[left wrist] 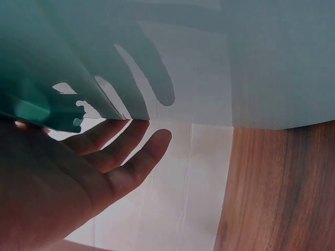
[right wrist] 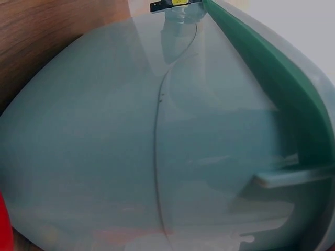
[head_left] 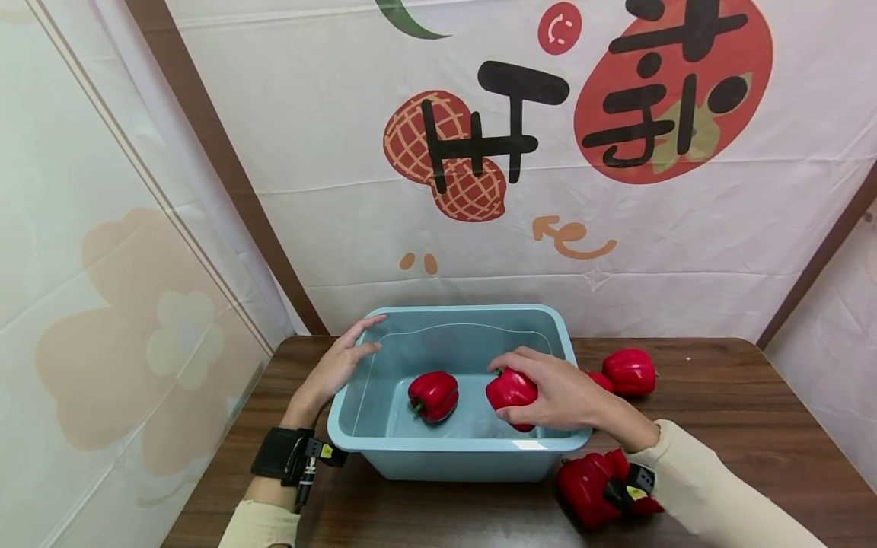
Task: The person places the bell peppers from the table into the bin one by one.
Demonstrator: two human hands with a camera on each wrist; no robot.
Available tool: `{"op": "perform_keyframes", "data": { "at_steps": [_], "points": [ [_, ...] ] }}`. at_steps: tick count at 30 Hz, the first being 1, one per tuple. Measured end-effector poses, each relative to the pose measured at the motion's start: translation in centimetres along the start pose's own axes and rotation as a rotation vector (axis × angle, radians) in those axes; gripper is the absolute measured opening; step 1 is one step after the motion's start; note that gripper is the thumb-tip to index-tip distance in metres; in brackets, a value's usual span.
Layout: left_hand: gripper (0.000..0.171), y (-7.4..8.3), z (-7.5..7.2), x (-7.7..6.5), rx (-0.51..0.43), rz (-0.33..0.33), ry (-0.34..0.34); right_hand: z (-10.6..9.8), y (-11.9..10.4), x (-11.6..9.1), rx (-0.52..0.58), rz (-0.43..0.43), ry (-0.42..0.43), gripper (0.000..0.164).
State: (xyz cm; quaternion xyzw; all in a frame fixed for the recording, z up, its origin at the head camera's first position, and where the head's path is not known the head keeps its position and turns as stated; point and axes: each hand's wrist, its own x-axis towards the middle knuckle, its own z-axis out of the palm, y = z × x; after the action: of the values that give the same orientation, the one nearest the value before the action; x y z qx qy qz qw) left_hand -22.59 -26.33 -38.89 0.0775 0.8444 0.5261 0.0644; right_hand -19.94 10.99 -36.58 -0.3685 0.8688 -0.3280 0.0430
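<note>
A light blue plastic basin (head_left: 466,462) stands on the table. My left hand (head_left: 339,366) rests at its left rim with fingers extended and spread. In the left wrist view the left fingers (left wrist: 138,170) reach up to the basin's outer wall (left wrist: 282,63), which mirrors them. Over the right part of the basin, my right hand (head_left: 551,390) grips a red bell pepper (head_left: 508,390), thumb on the near side and fingers over the far side. Another red bell pepper (head_left: 434,396) lies on the basin floor, its green stem towards the front left.
Right of the basin, red bell peppers (head_left: 629,372) lie on the brown wooden table (head_left: 726,441). More red peppers (head_left: 587,487) sit at its front right corner, partly behind my right wrist. A printed white cloth (head_left: 329,190) hangs behind the table.
</note>
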Motion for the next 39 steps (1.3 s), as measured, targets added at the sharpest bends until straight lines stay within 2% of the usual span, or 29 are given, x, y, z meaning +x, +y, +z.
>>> {"op": "perform_keyframes", "data": {
  "at_steps": [18, 33, 39],
  "points": [
    [0.05, -0.07, 0.04, 0.05, 0.0, -0.002, 0.003, 0.11, -0.09, -0.07, -0.04, -0.003, 0.001, 0.058],
    [0.05, -0.08, 0.08, -0.03, -0.019, -0.009, 0.001, 0.22, -0.12, 0.02, -0.154, -0.025, -0.034, 0.054],
    [0.05, 0.05, 0.01, -0.07, -0.009, -0.002, 0.003, 0.09, 0.08, 0.04, -0.122, -0.047, -0.015, 0.047]
  ]
}}
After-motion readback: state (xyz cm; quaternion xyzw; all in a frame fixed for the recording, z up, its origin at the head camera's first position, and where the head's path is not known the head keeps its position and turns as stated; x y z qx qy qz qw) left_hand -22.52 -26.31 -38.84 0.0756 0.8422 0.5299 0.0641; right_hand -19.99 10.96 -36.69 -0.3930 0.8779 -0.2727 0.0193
